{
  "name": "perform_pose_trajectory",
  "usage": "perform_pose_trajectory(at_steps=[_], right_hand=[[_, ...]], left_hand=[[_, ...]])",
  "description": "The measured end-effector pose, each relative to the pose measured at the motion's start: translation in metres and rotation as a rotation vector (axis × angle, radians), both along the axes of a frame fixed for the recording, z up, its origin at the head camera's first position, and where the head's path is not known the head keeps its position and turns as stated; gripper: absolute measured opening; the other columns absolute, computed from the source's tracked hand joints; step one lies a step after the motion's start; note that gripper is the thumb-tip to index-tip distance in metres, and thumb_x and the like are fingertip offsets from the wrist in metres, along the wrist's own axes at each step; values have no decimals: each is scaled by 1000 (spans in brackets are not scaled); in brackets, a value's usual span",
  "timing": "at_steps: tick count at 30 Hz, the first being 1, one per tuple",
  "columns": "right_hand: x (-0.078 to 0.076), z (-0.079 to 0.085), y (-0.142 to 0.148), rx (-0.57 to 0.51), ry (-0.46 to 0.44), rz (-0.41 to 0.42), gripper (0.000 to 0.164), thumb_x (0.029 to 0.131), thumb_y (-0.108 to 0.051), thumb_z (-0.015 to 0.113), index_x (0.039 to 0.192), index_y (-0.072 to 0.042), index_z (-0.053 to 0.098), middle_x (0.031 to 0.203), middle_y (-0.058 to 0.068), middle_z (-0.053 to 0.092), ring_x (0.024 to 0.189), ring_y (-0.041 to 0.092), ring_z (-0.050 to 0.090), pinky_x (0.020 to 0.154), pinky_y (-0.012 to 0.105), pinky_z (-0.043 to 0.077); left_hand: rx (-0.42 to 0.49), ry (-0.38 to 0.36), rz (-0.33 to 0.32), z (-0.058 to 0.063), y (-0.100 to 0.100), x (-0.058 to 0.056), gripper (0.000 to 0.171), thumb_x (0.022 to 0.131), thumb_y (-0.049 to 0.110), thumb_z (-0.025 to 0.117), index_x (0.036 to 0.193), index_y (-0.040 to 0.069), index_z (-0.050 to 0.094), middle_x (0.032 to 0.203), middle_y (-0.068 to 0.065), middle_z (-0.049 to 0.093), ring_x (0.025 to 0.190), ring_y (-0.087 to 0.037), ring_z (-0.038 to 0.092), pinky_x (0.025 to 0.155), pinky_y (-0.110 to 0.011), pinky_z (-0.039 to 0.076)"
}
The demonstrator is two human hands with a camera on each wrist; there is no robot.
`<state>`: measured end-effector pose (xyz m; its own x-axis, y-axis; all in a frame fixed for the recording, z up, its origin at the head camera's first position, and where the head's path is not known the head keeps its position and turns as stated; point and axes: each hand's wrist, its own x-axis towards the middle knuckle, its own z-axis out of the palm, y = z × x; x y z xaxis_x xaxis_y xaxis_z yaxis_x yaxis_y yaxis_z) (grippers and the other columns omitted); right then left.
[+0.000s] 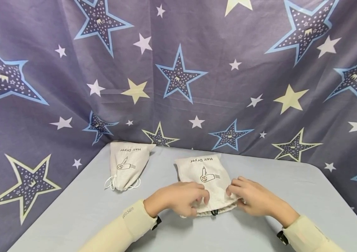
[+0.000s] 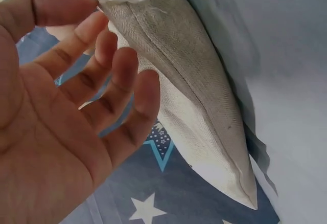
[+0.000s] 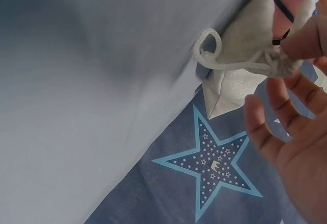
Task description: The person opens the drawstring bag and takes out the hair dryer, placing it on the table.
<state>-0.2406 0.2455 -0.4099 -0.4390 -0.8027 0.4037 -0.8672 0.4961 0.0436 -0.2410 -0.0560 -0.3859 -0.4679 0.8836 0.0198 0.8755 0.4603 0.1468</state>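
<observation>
A cream drawstring bag [image 1: 197, 171], printed "Hair Dryer" with a dryer outline, lies in the middle of the table, its mouth facing me. At the left corner of that mouth, my left hand [image 1: 184, 196] pinches the rim between thumb and index finger, the other fingers loosely bent. My right hand [image 1: 252, 196] pinches the opposite corner of the rim, beside a knotted white cord [image 3: 208, 55]. Between the parted edges, a pink thing [image 3: 287, 17] with a dark strip shows in the right wrist view. A small black piece [image 1: 214, 212] peeks out at the mouth in the head view.
A second "Hair Dryer" drawstring bag [image 1: 128, 166] lies at the back left, its white cord loops [image 1: 110, 182] toward me. The pale table [image 1: 81, 213] ends at a dark star-patterned curtain [image 1: 178, 115] behind and at both sides.
</observation>
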Motion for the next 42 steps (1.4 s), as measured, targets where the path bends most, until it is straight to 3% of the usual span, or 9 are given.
perform_pose_trajectory(at_steps=[6, 10, 16, 26, 29, 38, 42], right_hand=[[7, 1, 1, 26, -30, -46, 40, 67, -11, 75, 101, -26, 62, 98, -14, 54, 89, 4, 48, 77, 32, 50], [10, 2, 2, 11, -24, -59, 36, 69, -12, 74, 99, -27, 61, 96, -15, 53, 88, 4, 48, 75, 31, 49], [13, 6, -1, -16, 26, -7, 26, 79, -22, 77, 100, -27, 63, 95, -15, 54, 87, 3, 48, 74, 29, 48], [24, 10, -15, -26, 57, 91, 19, 86, -29, 78, 100, -27, 65, 94, -14, 55, 84, 3, 46, 74, 26, 44], [29, 10, -19, -20, 56, 109, 21, 86, -29, 78, 101, -26, 65, 94, -14, 55, 85, 4, 47, 74, 26, 44], [35, 4, -28, 18, 78, 131, 28, 84, -31, 80, 110, -27, 68, 96, -14, 54, 87, 6, 51, 75, 28, 47], [35, 0, -33, 40, 83, 127, 34, 84, -32, 79, 116, -27, 68, 97, -14, 55, 87, 7, 52, 73, 29, 48]], left_hand=[[36, 142, 43, -5, -2, -9, 33, 79, 18, 71, 110, 25, 65, 96, 12, 55, 87, -5, 51, 73, -22, 44], [90, 244, 95, -7, -3, -17, 31, 85, 19, 66, 115, 23, 66, 104, 9, 59, 94, -10, 53, 78, -26, 47], [144, 291, 222, -13, -9, -38, 30, 89, 19, 65, 118, 23, 66, 112, 4, 60, 98, -15, 53, 78, -30, 48], [173, 225, 323, -18, -22, -72, 32, 89, 13, 64, 121, 18, 63, 121, -1, 58, 107, -21, 53, 87, -38, 50], [186, 183, 338, -19, -25, -78, 38, 85, 7, 65, 122, 16, 61, 123, -2, 57, 110, -23, 52, 90, -40, 49], [172, 91, 403, -22, -29, -93, 60, 73, -4, 68, 128, 17, 54, 128, -6, 52, 110, -27, 51, 82, -43, 51], [161, 34, 430, -19, -29, -99, 65, 74, -3, 74, 131, 17, 51, 130, -9, 52, 115, -31, 52, 91, -49, 51]])
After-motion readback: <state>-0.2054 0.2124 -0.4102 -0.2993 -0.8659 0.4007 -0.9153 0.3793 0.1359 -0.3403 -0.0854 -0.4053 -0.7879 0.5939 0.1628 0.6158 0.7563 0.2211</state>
